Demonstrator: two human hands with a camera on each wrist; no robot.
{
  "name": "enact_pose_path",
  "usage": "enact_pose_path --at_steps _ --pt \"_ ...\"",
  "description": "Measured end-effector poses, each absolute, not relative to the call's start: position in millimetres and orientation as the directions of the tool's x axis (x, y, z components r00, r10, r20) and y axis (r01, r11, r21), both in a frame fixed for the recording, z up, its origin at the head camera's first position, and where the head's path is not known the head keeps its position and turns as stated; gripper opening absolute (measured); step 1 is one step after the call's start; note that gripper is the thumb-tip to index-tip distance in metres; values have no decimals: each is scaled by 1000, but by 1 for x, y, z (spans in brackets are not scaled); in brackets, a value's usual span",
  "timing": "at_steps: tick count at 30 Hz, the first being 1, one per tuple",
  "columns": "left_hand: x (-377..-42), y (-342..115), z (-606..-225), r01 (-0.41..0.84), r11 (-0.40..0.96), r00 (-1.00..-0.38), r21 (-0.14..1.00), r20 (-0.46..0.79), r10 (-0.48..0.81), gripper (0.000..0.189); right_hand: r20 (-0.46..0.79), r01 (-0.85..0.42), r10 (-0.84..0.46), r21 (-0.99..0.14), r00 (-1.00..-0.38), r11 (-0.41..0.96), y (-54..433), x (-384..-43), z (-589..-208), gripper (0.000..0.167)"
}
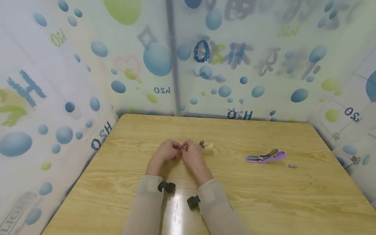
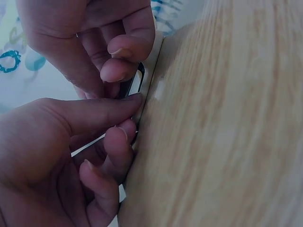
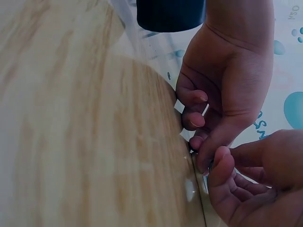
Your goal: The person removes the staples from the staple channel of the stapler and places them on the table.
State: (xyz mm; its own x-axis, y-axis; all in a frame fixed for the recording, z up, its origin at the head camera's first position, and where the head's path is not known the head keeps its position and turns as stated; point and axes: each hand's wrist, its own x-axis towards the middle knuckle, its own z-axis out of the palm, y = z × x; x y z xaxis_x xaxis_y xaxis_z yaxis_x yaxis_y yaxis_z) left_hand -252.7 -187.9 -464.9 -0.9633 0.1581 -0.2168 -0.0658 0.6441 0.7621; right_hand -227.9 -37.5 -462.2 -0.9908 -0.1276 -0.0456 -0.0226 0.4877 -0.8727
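Observation:
My left hand point(image 1: 166, 151) and right hand point(image 1: 192, 156) meet at their fingertips over the middle of the table. Between them they pinch a small thin piece point(image 1: 181, 148), mostly hidden by the fingers; I cannot tell its kind. In the left wrist view, the left thumb presses against the index finger, while the right hand point(image 2: 118, 42) reaches in from above. The left hand point(image 3: 227, 90) curls its other fingers close to the tabletop in the right wrist view. Just beyond the right hand lies a cream-coloured stapler-like thing point(image 1: 208, 145) with a metal part, partly covered.
To the right, a purple stapler point(image 1: 265, 158) lies spread on the wooden table point(image 1: 249, 195), its metal parts showing. A small grey strip point(image 1: 292, 166) lies beside it. Patterned curtains point(image 1: 252, 71) enclose the table's back and sides.

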Motion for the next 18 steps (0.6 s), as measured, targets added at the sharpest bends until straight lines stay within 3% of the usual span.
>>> enact_pose_path --at_steps 18 --pt "-254 -189 -468 -71 641 -963 765 -219 155 15 -33 -28 -137 -905 -990 424 -35 -227 -451 16"
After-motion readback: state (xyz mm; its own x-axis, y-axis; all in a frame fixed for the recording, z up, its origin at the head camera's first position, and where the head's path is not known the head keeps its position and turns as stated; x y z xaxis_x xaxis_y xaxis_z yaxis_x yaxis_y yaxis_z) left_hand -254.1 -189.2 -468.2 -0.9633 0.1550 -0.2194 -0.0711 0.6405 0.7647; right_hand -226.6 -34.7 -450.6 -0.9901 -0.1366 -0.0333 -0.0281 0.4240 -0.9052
